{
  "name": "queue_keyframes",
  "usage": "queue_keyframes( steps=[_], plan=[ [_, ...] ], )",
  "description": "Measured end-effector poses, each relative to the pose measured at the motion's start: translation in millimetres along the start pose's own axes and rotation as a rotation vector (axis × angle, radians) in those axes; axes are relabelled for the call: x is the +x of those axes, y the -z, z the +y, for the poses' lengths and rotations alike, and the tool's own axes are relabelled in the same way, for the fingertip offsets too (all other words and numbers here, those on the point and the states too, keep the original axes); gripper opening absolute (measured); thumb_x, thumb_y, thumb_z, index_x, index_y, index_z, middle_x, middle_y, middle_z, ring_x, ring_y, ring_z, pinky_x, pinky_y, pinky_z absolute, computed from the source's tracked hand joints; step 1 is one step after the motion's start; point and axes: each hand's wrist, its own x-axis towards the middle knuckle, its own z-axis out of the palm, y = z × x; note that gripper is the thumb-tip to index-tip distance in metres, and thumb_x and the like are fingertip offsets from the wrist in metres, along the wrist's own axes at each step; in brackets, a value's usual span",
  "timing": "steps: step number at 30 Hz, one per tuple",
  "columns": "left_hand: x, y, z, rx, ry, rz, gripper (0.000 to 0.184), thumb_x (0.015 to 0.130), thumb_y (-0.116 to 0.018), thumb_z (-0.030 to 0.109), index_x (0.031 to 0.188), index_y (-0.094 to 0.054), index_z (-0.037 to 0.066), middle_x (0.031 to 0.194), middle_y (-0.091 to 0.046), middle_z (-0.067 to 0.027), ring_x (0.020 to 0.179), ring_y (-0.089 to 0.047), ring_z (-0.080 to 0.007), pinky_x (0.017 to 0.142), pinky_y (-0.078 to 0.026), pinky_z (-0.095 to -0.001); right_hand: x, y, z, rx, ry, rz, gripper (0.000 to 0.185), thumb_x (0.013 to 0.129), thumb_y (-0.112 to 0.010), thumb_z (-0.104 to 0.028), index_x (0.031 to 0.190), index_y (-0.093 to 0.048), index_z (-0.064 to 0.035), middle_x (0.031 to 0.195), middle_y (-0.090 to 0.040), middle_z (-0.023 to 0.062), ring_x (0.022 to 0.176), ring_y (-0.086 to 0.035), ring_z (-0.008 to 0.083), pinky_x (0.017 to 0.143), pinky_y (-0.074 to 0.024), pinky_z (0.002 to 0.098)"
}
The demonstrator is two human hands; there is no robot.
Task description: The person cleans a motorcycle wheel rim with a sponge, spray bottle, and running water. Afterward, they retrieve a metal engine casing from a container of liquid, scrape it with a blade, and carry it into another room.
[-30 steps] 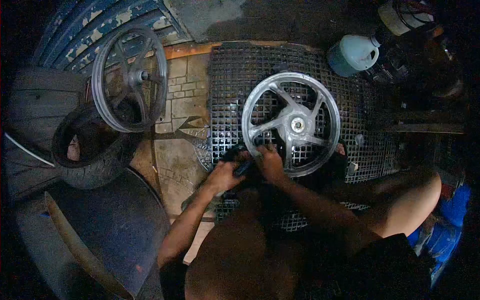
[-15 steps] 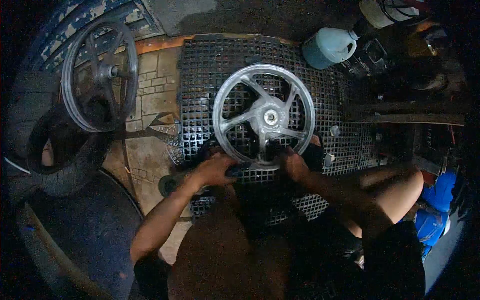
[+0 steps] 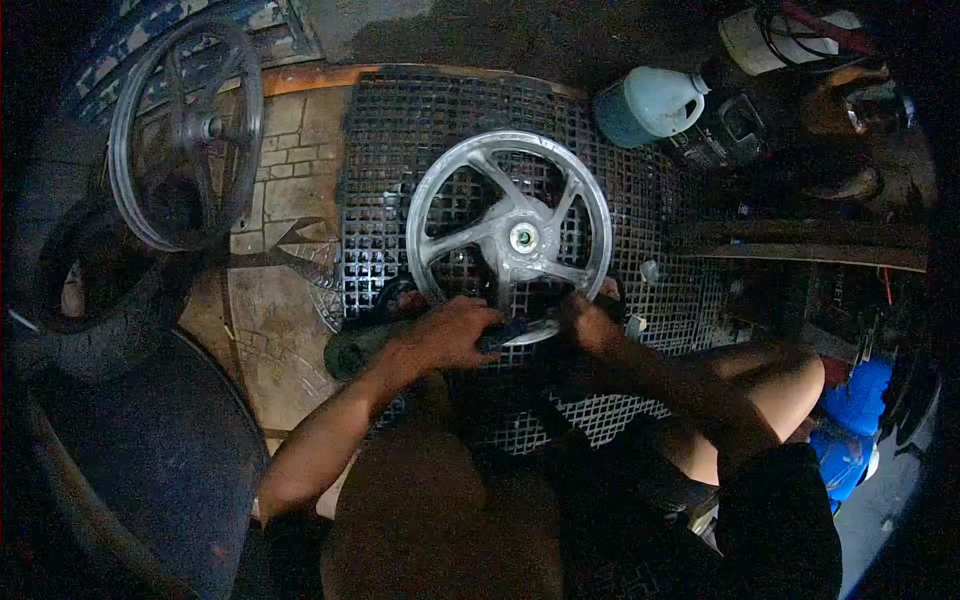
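A silver five-spoke wheel rim (image 3: 523, 238) rests over a dark grid mat in front of me. My left hand (image 3: 460, 333) is closed around a dark object (image 3: 505, 334), too dim to name, against the rim's near edge. On the near right part of the same rim, my right hand (image 3: 588, 322) has its fingers curled over the edge, gripping it. The lower stretch of the rim between my hands is partly hidden by the dark object.
A second wheel rim (image 3: 208, 128) leans at the left beside a dark tire (image 3: 75, 280). A jug of bluish liquid (image 3: 655, 105) and a white bucket (image 3: 770, 42) are at the upper right. A green roll-like object (image 3: 350, 352) lies left of my left forearm.
The view has shifted, so the rim appears further left. My left hand has moved along the near edge with the dark object; my right hand has gone from the rim's near left to its near right.
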Motion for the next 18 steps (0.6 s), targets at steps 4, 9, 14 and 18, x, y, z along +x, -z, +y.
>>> queue_keyframes(
  steps=[4,9,14,18],
  plan=[
    [-6.5,6.0,7.0,0.005,0.048,0.054,0.055,0.074,-0.071,0.034,0.119,-0.057,0.005,0.114,-0.058,-0.0185,0.110,-0.052,-0.0372,0.097,-0.041,-0.0459,-14.2,-10.6,61.6,-0.171,-0.092,-0.212,0.032,0.085,-0.053,-0.016,0.114,-0.056,-0.0027,0.107,-0.057,0.0184,0.104,-0.055,0.0302,0.090,-0.0442,0.0366],
    [2.0,15.4,23.0,0.010,0.177,0.040,0.058,0.077,-0.069,0.037,0.124,-0.054,0.005,0.121,-0.056,-0.0182,0.114,-0.050,-0.0381,0.100,-0.040,-0.0470,-32.6,-48.3,66.0,0.382,-0.447,0.096,0.039,0.098,-0.043,-0.029,0.119,-0.051,0.0015,0.111,-0.057,0.0194,0.104,-0.055,0.0317,0.095,-0.0420,0.0402],
    [2.9,11.1,21.7,0.011,0.192,0.108,0.058,0.078,-0.068,0.037,0.124,-0.053,0.005,0.124,-0.055,-0.0180,0.117,-0.048,-0.0390,0.101,-0.039,-0.0471,17.7,36.7,76.4,0.804,-0.507,0.052,0.036,0.098,-0.039,-0.029,0.109,-0.051,0.0037,0.104,-0.057,0.0159,0.093,-0.055,0.0266,0.084,-0.0440,0.0359],
    [0.9,17.8,30.2,0.027,0.172,0.239,0.058,0.078,-0.068,0.036,0.124,-0.052,0.004,0.126,-0.053,-0.0189,0.118,-0.048,-0.0390,0.102,-0.039,-0.0472,2.8,-22.3,112.9,0.477,-0.329,0.032,0.027,0.098,-0.036,-0.016,0.109,-0.052,0.0023,0.095,-0.058,0.0166,0.081,-0.058,0.0266,0.073,-0.0479,0.0354]
  ],
)
